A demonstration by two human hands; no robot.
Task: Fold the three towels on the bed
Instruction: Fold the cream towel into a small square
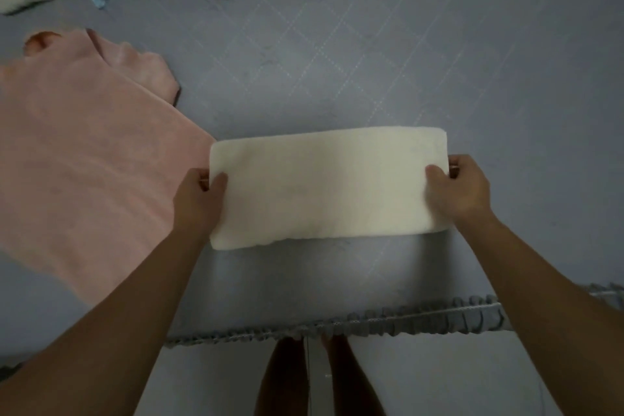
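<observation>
No text, label, brand, number or sign can be read anywhere in the head view. The cream towel (324, 186), the pink towel (84, 152) and the grey bed cover (405, 61) all show plain surfaces; the cover carries only a stitched diamond pattern, with no lettering on it.

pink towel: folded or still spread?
Mostly spread. The pink towel lies wide and flat on the bed, only its far corner turned over.
</observation>
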